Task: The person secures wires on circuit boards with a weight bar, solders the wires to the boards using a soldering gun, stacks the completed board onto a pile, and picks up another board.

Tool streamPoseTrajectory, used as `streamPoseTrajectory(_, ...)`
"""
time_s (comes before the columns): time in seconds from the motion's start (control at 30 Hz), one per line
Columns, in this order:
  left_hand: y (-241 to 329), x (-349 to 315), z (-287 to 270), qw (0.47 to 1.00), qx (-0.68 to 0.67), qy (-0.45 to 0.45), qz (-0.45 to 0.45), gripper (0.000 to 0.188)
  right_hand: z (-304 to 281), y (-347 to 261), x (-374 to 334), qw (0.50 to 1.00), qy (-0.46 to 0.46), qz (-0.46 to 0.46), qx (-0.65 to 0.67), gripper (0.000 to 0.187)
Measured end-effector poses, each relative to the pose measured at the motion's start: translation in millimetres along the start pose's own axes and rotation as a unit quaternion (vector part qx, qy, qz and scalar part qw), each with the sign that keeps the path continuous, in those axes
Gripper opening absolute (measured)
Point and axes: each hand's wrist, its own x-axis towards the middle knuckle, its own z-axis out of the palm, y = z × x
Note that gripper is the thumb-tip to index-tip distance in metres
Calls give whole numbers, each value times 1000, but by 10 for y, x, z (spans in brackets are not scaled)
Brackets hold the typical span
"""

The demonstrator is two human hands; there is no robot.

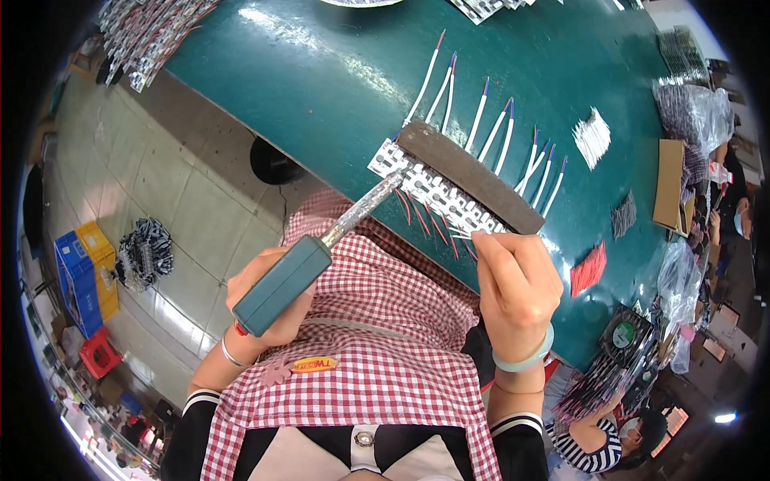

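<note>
My left hand (282, 327) is wrapped round the green handle of a soldering iron (282, 284). The iron's metal shaft slants up to the right, and its tip meets the left part of a row of white circuit boards (439, 192). At the row's right end my right hand (520, 289) is closed in a pinch on thin white wires (460, 234). A dark brown bar (473, 176) lies along the boards' far side. White cables (475, 120) with red and blue ends fan out beyond it. Short red wires (423, 215) stick out on the near side.
On the green table (321, 104) lie bundles of white wires (592, 138), grey wires (623, 216) and red wires (588, 268). A small fan (623, 335) stands at the right. Stacked boards (152, 40) overhang the far left. A co-worker in stripes (597, 447) sits lower right.
</note>
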Motion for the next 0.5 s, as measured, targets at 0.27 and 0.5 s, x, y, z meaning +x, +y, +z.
streamPoseTrajectory(0.27,-50,-29,-19,999,-19,16,-19,27,496,206,187,995,2,-38,87,23)
streamPoseTrajectory(0.5,-76,-24,-14,999,-48,14,-13,23,489,193,255,995,-27,-31,88,19)
